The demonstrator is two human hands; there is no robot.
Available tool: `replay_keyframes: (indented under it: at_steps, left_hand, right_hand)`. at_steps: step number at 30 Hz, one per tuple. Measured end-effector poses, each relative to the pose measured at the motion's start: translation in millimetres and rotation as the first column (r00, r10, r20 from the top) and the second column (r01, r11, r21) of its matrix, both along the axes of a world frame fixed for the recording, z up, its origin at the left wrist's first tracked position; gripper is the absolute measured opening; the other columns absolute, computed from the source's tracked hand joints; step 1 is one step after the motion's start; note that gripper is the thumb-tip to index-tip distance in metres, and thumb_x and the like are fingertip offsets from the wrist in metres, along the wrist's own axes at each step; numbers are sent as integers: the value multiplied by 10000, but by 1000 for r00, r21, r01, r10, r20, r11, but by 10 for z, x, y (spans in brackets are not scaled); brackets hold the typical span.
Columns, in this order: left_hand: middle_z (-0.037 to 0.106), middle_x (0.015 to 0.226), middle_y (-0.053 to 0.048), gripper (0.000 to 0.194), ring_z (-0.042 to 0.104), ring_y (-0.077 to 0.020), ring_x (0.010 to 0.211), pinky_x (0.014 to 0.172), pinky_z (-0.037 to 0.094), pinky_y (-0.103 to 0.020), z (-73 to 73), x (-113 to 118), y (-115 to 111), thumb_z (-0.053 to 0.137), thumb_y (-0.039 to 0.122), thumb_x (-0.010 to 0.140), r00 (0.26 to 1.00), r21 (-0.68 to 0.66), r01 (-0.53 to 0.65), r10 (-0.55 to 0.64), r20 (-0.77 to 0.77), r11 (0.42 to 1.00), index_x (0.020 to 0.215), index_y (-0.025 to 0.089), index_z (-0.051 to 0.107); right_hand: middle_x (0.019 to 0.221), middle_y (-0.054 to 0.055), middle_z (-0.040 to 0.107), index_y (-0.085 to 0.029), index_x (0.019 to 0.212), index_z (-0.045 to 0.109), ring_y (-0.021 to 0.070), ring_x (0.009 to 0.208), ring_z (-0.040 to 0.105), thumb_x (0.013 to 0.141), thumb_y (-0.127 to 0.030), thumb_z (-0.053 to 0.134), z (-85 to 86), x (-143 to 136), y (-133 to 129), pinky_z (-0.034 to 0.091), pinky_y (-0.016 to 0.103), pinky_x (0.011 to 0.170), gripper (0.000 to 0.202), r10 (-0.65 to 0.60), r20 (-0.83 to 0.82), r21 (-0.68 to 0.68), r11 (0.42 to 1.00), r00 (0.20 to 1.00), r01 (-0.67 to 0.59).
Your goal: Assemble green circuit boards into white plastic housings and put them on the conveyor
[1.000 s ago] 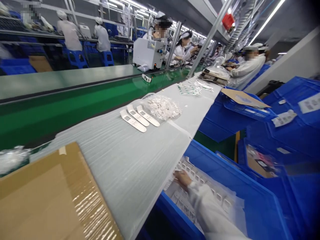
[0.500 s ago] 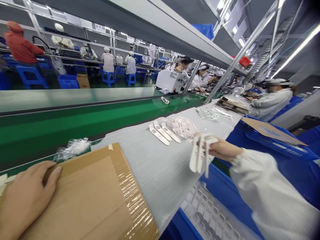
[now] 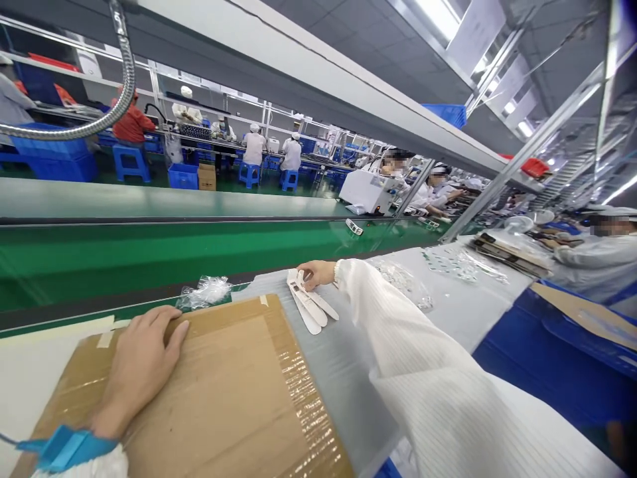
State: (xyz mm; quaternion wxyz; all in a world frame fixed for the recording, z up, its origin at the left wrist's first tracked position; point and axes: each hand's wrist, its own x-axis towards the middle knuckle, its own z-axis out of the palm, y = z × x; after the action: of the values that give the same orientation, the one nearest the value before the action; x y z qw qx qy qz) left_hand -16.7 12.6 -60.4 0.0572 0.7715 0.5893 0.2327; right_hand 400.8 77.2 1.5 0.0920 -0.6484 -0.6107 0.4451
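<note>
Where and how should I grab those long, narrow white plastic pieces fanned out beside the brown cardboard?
Probably by the far ends, coming from the right: the long, narrow white plastic pieces bunch together there and fan apart toward their rounded near ends. The right hand touches them there, and the flat brown cardboard lies close on the left.
</note>
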Motion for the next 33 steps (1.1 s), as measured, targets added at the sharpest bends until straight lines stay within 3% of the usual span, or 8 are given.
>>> replay_keyframes:
  at_steps: [4,12,15,18,22,26,30,33]
  left_hand:
    - [625,1252,-109,520,523,-316,1135,981,416,-475,15,18,-20,297,500,939,1000,-2,-8,8,17,1000,1137,146,623]
    - [622,1254,-109,498,505,-318,1152,993,408,-480,10,12,-36,311,479,939,998,-1,9,-9,54,1000,1130,147,629]
    - [623,1250,-113,499,507,-317,1154,995,409,-481,14,14,-44,313,482,941,997,-3,21,-20,69,1000,1127,147,632]
    - [626,1243,-111,490,514,-317,1146,984,416,-486,21,23,-49,314,482,941,997,-6,19,-18,79,1000,1117,156,635]
    - [627,1242,-110,478,518,-317,1140,989,413,-490,12,22,-44,322,478,939,997,9,18,-19,80,1000,1106,160,638]
    - [628,1238,-108,481,514,-315,1146,991,416,-492,-15,0,-34,328,491,940,997,7,18,-18,77,1000,1115,162,634]
    - [630,1236,-112,477,517,-313,1131,989,416,-489,-19,2,-31,330,477,942,997,21,25,-26,68,999,1120,154,633]
    - [634,1233,-118,473,524,-315,1115,977,420,-488,-1,15,-36,333,469,942,998,23,24,-25,63,999,1112,152,639]
  right_hand:
    - [1152,91,692,-197,1183,659,198,953,643,719,-307,801,8,118,-272,514,270,778,498,-55,153,117,992,987,37]
    - [816,60,736,-181,840,747,182,755,657,767,-453,771,3,40,-659,504,257,652,283,-92,301,124,991,949,57]
    - [798,62,719,-191,835,744,192,744,651,821,-478,707,60,77,-695,486,277,641,289,-190,387,203,972,902,118]
    - [956,98,708,-188,963,720,240,914,657,832,-409,704,69,53,-752,482,318,769,257,-335,467,353,919,818,175]
    - [1164,100,666,-212,1118,659,231,1071,623,875,-401,655,-35,-190,-883,444,315,879,309,-379,465,482,866,800,131]
    - [909,68,721,-202,922,686,231,887,658,733,-398,800,-134,-400,-981,442,293,759,295,-297,444,447,891,845,78]
    - [877,64,732,-185,883,683,197,832,669,856,-344,677,-104,-269,-987,443,265,715,161,-323,398,442,888,859,129]
    - [891,66,737,-172,952,689,178,804,678,946,-325,532,-81,-70,-973,459,255,695,219,-360,370,431,883,856,186]
